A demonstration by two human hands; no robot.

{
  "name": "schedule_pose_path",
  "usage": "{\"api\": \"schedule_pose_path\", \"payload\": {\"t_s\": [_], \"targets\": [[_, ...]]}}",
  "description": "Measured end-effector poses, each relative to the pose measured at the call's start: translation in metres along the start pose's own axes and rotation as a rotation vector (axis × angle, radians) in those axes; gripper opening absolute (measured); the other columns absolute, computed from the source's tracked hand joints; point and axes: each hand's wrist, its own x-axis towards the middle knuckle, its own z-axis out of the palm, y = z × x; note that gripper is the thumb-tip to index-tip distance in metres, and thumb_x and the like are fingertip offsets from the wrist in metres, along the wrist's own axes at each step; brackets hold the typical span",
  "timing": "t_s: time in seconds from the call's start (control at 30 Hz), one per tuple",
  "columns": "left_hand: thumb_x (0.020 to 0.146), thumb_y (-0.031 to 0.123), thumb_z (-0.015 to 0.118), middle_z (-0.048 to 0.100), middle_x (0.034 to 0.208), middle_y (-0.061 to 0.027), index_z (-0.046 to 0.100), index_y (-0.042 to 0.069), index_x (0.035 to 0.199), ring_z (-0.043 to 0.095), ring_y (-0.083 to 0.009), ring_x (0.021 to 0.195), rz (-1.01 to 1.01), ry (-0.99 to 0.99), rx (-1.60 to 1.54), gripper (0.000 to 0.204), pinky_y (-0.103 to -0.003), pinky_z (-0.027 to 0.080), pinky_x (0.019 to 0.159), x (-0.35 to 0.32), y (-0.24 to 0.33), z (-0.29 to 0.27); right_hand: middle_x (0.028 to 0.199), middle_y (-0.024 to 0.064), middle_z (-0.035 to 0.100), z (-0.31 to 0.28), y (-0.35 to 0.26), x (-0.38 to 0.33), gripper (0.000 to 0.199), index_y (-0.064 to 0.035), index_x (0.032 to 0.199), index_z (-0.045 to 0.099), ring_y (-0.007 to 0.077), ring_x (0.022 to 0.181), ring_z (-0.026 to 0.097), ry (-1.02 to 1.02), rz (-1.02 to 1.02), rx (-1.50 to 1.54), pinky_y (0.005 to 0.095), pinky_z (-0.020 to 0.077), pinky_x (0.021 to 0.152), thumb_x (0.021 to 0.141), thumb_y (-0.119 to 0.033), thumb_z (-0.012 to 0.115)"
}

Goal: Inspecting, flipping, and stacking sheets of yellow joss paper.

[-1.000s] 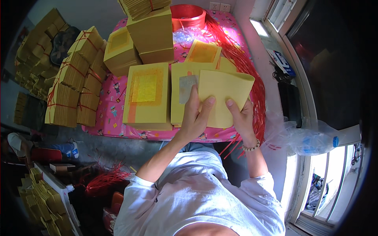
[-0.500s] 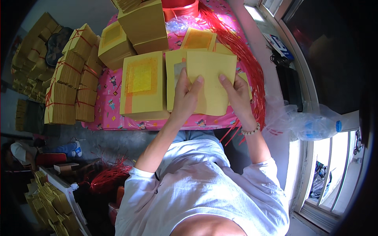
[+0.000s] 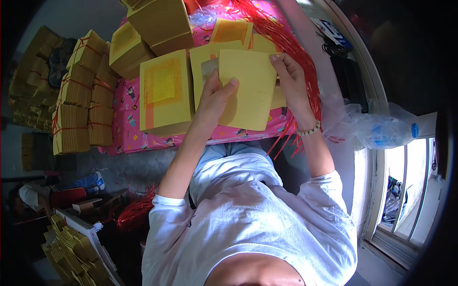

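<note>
A thin sheaf of plain yellow paper sheets point(image 3: 250, 90) is held upright above the table. My left hand point(image 3: 215, 101) grips its left edge, thumb on the front face and fingers behind. At its upper right corner, my right hand point(image 3: 292, 78) pinches the paper between thumb and fingers; a beaded bracelet circles that wrist. Behind the sheaf, more yellow paper with a silver patch point(image 3: 208, 67) partly shows. Just left stands a thick stack of yellow paper point(image 3: 147, 114), its top sheet bearing an orange square with a gold centre.
Pink patterned cloth point(image 3: 126, 131) covers the table. Tall paper stacks point(image 3: 162, 24) rise at the back, with bundles tied in red point(image 3: 71, 128) at left. Red strands point(image 3: 305, 66) trail along the right edge, near a bagged plastic bottle point(image 3: 389, 128). Another person point(image 3: 38, 195) is at far left.
My right hand has slid from the sheaf's right side up to its upper right corner. My left hand keeps its hold. The whole view has shifted slightly.
</note>
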Motion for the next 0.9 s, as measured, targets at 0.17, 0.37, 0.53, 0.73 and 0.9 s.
{"api": "schedule_pose_path", "payload": {"t_s": [0.17,0.37,0.53,0.73,0.9], "targets": [[0.091,0.008,0.053,0.057,0.119,-0.0063,0.046,0.003,0.127,0.053,-0.0130,0.108,-0.049,0.005,-0.007,0.038,-0.028,0.039,0.094,0.003,0.006,-0.006,0.079,0.0019,0.064,-0.001,-0.017,-0.021,0.026,-0.0004,0.097,0.062,0.0081,0.073,0.063,-0.107,0.248,0.007,0.0227,0.0533,0.062,0.093,-0.025,0.055],[0.090,0.009,0.054,0.057,0.120,-0.0074,0.046,0.003,0.128,0.055,-0.0156,0.109,-0.124,-0.062,-0.075,0.039,-0.029,0.041,0.094,0.016,-0.006,-0.013,0.087,0.0077,0.068,-0.011,0.013,-0.022,0.033,0.0035,0.104,0.063,0.0123,0.073,0.066,-0.192,0.154,-0.044,0.0243,0.0547,0.062,0.092,-0.026,0.056],[0.090,0.007,0.053,0.058,0.118,-0.0075,0.047,0.003,0.126,0.054,-0.0147,0.107,-0.134,-0.033,-0.044,0.036,-0.029,0.040,0.093,0.020,0.000,-0.009,0.082,0.0089,0.068,-0.012,0.006,-0.023,0.032,0.0053,0.099,0.065,0.0127,0.071,0.067,-0.246,0.303,-0.140,0.0240,0.0554,0.061,0.091,-0.025,0.058],[0.090,0.006,0.053,0.059,0.116,-0.0086,0.048,0.003,0.123,0.055,-0.0156,0.106,-0.103,-0.022,-0.026,0.034,-0.029,0.041,0.091,0.029,0.001,-0.006,0.081,0.0088,0.068,-0.014,0.014,-0.016,0.035,0.0049,0.098,0.065,0.0132,0.070,0.067,-0.238,0.187,-0.105,0.0258,0.0561,0.062,0.089,-0.029,0.061],[0.090,0.009,0.054,0.061,0.110,-0.0100,0.050,0.001,0.118,0.058,-0.0175,0.099,-0.110,-0.014,-0.027,0.030,-0.030,0.045,0.085,0.033,0.005,-0.005,0.081,0.0087,0.068,-0.016,0.014,-0.014,0.036,0.0043,0.099,0.065,0.0138,0.072,0.067,-0.267,0.227,-0.161,0.0265,0.0565,0.064,0.088,-0.030,0.062]]}}
